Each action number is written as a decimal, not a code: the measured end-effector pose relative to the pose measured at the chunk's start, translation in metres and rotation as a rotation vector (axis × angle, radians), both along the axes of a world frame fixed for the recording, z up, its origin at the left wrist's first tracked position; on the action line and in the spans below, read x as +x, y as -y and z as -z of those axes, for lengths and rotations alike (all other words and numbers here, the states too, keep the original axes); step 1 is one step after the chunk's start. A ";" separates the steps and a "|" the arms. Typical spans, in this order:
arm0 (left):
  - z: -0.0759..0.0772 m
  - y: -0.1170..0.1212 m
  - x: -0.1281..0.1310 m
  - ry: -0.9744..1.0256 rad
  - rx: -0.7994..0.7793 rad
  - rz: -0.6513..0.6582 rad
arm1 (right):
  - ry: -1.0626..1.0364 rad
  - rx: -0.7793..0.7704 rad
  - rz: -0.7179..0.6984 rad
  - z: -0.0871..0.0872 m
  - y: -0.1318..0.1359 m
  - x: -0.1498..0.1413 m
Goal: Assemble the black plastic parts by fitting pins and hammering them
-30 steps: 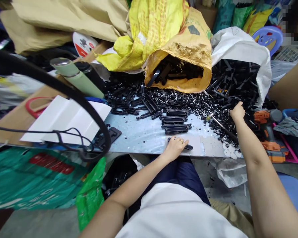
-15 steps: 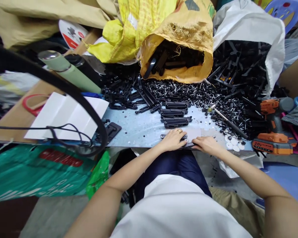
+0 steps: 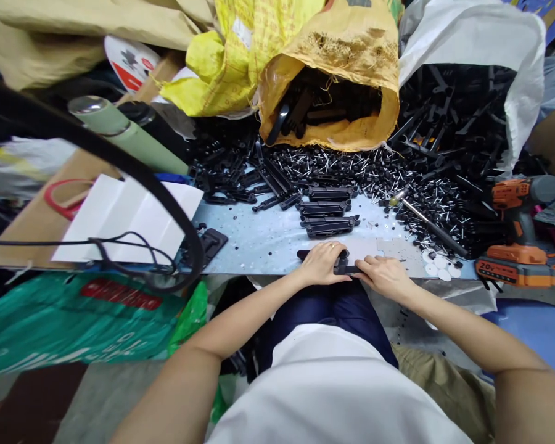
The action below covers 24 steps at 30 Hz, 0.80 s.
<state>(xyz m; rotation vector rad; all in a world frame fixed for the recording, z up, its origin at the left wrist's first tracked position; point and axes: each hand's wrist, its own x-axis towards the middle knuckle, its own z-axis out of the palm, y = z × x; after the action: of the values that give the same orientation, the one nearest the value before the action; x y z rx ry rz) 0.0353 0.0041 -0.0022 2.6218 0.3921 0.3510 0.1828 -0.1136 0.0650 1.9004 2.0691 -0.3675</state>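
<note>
At the front edge of the blue tabletop [image 3: 245, 250], my left hand [image 3: 324, 264] is closed over a black plastic arm part [image 3: 303, 254], covering its middle. My right hand [image 3: 383, 275] pinches the end of a black plastic bar [image 3: 348, 269] that reaches toward my left thumb. Whether the two pieces are joined cannot be seen under my fingers. Just beyond my hands lie several black folded arms [image 3: 332, 226] stacked in a row. A grey flat sheet [image 3: 367, 248] lies under my hands.
Behind are heaped black pins with metal shafts [image 3: 333, 165] and a yellow sack [image 3: 324, 139] of black parts. To the right lie a hammer [image 3: 428, 222], white discs [image 3: 439, 265] and an orange cordless drill [image 3: 520, 240]. A black curved stand [image 3: 176, 216] arches over the left side.
The black part under my left hand has tilted up. The bar in my right hand has risen and shows more clearly between my hands. The view has shifted slightly.
</note>
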 end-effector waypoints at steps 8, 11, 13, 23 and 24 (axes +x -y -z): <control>0.012 0.003 -0.003 0.153 0.097 -0.004 | 0.036 0.061 -0.086 -0.007 -0.007 0.003; 0.012 0.005 0.003 0.154 0.100 -0.058 | 0.053 0.101 -0.083 -0.004 -0.009 0.009; 0.013 0.008 0.009 0.128 0.095 -0.092 | 0.058 0.140 -0.065 0.002 -0.006 0.014; -0.013 0.017 0.061 -0.150 -0.024 -0.015 | -0.120 0.281 0.128 0.046 0.018 0.044; -0.019 0.013 0.076 -0.147 -0.029 0.026 | -0.143 0.297 0.182 0.049 0.020 0.049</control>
<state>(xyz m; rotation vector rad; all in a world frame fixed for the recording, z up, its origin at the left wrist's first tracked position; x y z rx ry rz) 0.1108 -0.0091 0.0166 2.6299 0.4072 0.1437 0.2314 -0.1332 0.0157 2.3071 2.1461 -0.2548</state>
